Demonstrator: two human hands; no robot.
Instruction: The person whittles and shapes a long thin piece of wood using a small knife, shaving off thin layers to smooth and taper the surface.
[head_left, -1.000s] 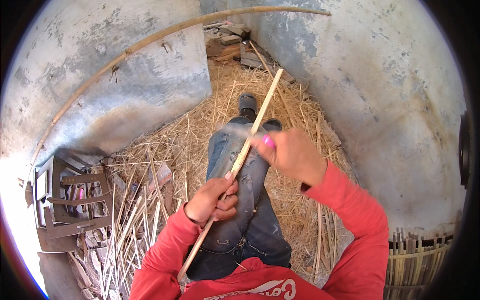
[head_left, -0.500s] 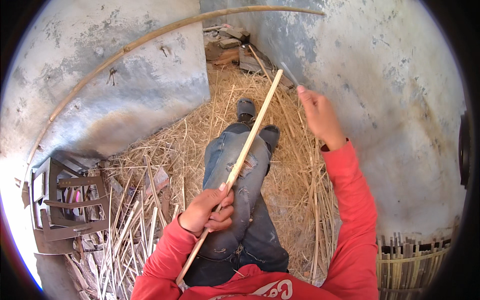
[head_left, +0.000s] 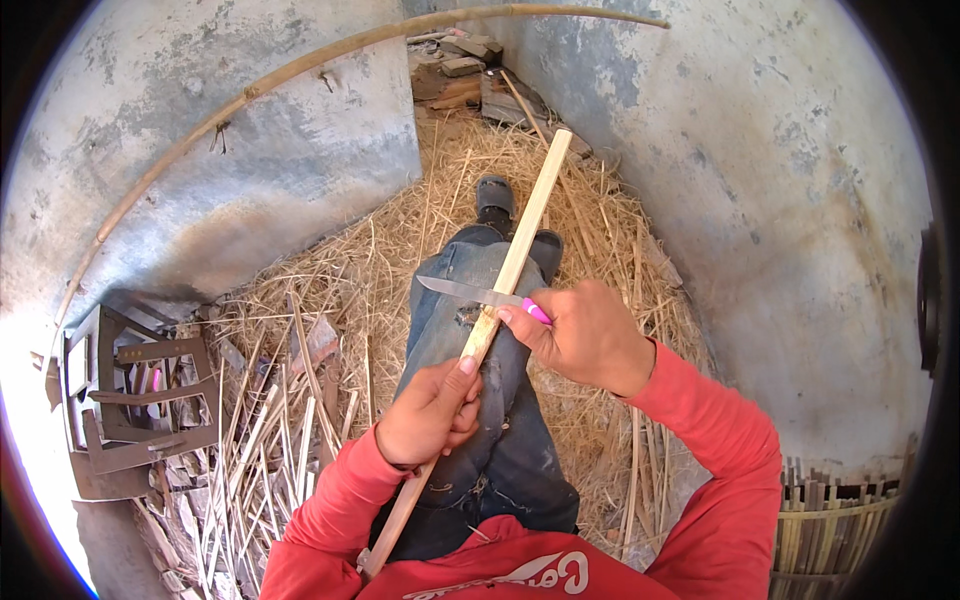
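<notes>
A long pale strip of split bamboo or wood slants over my legs, from near my waist up past my shoes. My left hand is closed round its lower half, the thumb lying along its face. In my right hand is a knife with a pink handle, mostly hidden by the fingers. The blade points left and lies across the strip, a short way above my left hand. Whether the edge bites into the strip, I cannot tell.
Straw-like shavings cover the floor around my legs. Loose strips lie at the left beside a dark broken frame. A bent pole arches before the worn wall. Rubble sits in the far corner, a slatted basket at lower right.
My right hand has come down and left with the knife, from beside the wall to the strip. My left hand keeps its grip, and the strip has shifted slightly.
</notes>
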